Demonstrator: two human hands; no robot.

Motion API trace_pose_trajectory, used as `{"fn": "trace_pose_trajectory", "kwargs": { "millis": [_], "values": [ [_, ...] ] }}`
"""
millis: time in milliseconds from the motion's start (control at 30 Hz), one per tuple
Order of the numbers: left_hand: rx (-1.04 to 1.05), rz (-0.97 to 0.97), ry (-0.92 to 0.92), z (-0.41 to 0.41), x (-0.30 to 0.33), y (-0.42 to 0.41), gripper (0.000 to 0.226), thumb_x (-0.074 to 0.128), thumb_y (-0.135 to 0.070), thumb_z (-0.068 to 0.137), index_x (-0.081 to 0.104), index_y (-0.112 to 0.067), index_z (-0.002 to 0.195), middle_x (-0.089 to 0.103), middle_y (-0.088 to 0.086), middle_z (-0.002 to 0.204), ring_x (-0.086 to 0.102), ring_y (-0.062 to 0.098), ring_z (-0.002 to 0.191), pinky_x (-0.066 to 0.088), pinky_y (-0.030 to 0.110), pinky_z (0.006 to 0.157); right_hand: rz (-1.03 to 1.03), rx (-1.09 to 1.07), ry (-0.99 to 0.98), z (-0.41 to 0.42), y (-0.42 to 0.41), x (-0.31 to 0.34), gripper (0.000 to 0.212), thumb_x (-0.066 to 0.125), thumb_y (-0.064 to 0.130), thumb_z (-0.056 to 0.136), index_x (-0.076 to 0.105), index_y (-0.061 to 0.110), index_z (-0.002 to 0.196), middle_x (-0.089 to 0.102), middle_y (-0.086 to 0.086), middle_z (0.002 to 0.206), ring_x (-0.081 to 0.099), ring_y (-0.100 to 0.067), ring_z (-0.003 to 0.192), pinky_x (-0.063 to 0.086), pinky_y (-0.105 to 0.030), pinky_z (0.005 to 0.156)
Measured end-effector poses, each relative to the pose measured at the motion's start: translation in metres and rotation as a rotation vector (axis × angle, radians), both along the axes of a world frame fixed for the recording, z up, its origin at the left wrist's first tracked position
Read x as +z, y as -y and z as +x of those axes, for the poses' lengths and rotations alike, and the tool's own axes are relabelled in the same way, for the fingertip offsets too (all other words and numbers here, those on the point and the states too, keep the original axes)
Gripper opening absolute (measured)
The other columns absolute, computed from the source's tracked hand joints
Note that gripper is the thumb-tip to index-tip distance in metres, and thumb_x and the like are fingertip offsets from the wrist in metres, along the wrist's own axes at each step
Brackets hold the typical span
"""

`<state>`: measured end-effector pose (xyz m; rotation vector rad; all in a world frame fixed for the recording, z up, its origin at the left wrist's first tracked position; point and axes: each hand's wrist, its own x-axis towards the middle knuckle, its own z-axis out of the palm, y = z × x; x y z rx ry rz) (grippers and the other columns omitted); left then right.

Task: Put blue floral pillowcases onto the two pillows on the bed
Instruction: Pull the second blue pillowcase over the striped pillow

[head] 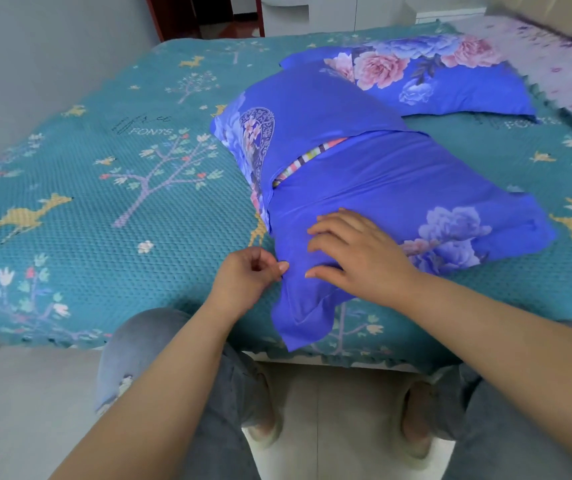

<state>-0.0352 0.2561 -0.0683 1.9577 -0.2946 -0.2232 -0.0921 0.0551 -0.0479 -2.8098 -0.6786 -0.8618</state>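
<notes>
Your left hand (250, 275) pinches the near pillowcase (364, 188) edge, your right hand (353, 251) presses flat — striped pillow (307, 157) showing, so close that gap next.

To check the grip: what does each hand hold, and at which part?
The left hand pinches the near pillowcase at its left edge near the loose end. The right hand only rests flat on it.

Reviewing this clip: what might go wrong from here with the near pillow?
The striped inner pillow shows through the gap in the blue floral pillowcase; it may stay exposed. The left hand pinches a corner while the right hand presses flat, so pulling could twist the loose fabric overhanging the teal bedspread.
</notes>
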Motion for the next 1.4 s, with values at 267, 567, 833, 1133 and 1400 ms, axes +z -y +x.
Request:
{"fn": "trace_pose_trajectory", "kwargs": {
  "millis": [267,567,833,1133,1400],
  "values": [
    [-0.22,0.268,0.619,-0.009,-0.014,0.001,0.043,0.071,-0.044,0.073,0.064,-0.016,0.105,0.064,-0.006,0.104,0.057,0.008,0.097,0.044,0.022,0.085,-0.229,-0.043,-0.028,-0.008,-0.015,-0.032,0.045,0.069,0.049,0.074,0.046,0.022,0.101,0.053,-0.011,0.132,0.04,-0.04,0.132,0.03,-0.064,0.104],
    [-0.173,0.244,1.071,-0.01,-0.014,0.011,0.011,0.065,-0.016,0.087,0.072,-0.008,0.09,0.07,0.002,0.105,0.064,0.014,0.094,0.051,0.025,0.08,-0.057,-0.107,0.22,-0.014,-0.014,-0.008,0.029,0.055,0.034,0.093,0.062,0.012,0.076,0.058,-0.01,0.097,0.051,-0.028,0.092,0.044,-0.029,0.074],
    [-0.189,0.179,0.997,-0.016,-0.004,0.007,0.025,0.052,-0.022,0.094,0.065,-0.006,0.08,0.068,0.002,0.09,0.066,0.021,0.087,0.052,0.034,0.071,-0.01,-0.236,-0.16,-0.016,-0.018,-0.01,0.049,0.04,0.057,0.087,0.065,0.015,0.088,0.067,-0.003,0.092,0.066,-0.022,0.095,0.03,-0.041,0.105],
    [-0.033,0.224,0.805,-0.006,-0.004,0.039,0.019,0.048,-0.023,0.087,0.06,-0.008,0.086,0.061,0.006,0.092,0.056,0.024,0.084,0.044,0.031,0.07,0.792,-0.17,-0.656,-0.002,-0.012,0.0,0.024,0.066,0.024,0.087,0.055,0.022,0.065,0.052,0.003,0.063,0.044,-0.01,0.065,0.037,-0.03,0.066],
    [-0.033,-0.119,0.279,0.018,0.005,0.042,0.006,0.064,-0.01,0.087,0.067,-0.014,0.085,0.062,-0.009,0.083,0.056,-0.003,0.076,0.043,0.015,0.078,1.371,-0.233,-0.72,0.012,-0.011,0.003,0.024,0.066,0.012,0.087,0.06,0.017,0.064,0.053,0.001,0.062,0.044,-0.011,0.064,0.038,-0.025,0.066]
  ]
}}
